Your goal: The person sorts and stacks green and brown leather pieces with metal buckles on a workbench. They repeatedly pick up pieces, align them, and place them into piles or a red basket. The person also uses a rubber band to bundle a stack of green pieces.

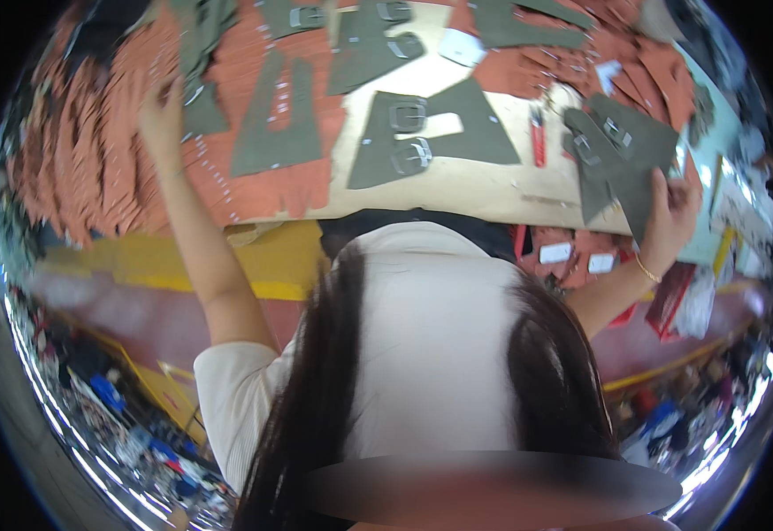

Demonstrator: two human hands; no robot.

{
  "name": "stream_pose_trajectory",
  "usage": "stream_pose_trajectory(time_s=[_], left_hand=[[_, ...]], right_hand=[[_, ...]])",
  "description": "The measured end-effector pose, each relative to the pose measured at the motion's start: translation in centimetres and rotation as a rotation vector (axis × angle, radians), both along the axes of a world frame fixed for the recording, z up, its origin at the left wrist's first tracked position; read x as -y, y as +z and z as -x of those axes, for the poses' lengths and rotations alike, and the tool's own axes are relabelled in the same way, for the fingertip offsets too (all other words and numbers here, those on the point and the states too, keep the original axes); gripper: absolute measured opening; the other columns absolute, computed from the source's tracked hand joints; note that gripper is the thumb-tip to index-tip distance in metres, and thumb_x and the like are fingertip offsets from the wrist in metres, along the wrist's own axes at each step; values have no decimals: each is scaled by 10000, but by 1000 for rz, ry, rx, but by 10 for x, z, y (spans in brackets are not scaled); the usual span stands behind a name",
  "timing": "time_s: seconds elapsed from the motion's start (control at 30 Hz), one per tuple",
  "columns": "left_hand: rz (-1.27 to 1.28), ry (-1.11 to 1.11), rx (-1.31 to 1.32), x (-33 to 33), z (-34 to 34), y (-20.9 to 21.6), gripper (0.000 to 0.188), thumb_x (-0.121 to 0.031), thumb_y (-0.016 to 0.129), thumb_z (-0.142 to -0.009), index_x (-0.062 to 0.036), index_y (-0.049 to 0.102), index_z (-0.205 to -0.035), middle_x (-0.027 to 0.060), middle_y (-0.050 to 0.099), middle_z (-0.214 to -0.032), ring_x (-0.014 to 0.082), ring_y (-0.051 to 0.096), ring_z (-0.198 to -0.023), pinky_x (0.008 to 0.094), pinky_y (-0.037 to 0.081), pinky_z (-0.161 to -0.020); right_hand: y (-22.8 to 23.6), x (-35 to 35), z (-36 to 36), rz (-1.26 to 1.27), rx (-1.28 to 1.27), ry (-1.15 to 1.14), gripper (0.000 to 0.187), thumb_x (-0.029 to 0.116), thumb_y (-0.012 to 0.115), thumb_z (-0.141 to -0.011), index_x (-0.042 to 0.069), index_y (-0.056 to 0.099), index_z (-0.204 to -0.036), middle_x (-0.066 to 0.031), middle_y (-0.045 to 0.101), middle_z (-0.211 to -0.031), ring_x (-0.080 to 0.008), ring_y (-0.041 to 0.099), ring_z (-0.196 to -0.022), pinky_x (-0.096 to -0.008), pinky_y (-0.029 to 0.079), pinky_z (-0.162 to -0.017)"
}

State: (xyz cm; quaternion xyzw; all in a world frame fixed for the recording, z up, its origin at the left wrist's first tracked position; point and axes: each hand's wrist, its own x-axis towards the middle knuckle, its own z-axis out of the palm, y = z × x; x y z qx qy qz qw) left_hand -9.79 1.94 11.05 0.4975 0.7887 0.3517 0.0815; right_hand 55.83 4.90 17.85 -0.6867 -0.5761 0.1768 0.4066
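Observation:
My right hand (672, 211) grips the near right edge of a dark green fabric piece (639, 159), thumb against the cloth. Metal buckles and pale tags lie on that piece. Far over to the left, my left hand (162, 115) reaches across a spread of rust-orange fabric pieces (108, 150). Its fingers are partly apart, beside a crumpled green fabric piece (203, 108); whether they touch it is hard to tell. In the middle lies another green piece (466, 133) with two buckles (408, 115). A forked green piece (276, 155) rests on the orange cloth.
Red-handled snips (539, 142) lie on the pale tabletop (493, 188), left of the held piece. More green pieces with buckles (307, 18) are at the far side, near a white piece (462, 47). Below the table's right side are orange bundles with white labels (555, 254) and a clear plastic bag (696, 301).

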Motion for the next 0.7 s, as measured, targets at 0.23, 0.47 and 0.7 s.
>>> stream_pose_trajectory(time_s=[0.23,0.47,0.7], left_hand=[[96,53,-8,-5,-15,4,326,-257,647,-867,24,672,-1030,118,686,-864,152,652,-788,268,497,-703],[85,8,-13,-9,-22,4,287,-219,633,-878,23,672,-1027,109,686,-876,144,649,-793,268,512,-704],[37,-34,79,-10,-31,2,272,-210,645,-874,19,673,-1018,85,684,-862,123,635,-769,253,493,-674]], right_hand=[[8,13,11,27,-197,-2,199,82,716,-830,40,522,-838,35,539,-736,-29,477,-677,-164,377,-617],[8,24,28,191,-548,184,188,43,694,-828,60,508,-852,34,560,-753,-30,498,-688,-168,388,-630],[-63,30,44,518,-872,333,176,45,668,-841,70,494,-855,14,605,-772,-43,537,-701,-184,425,-661]])
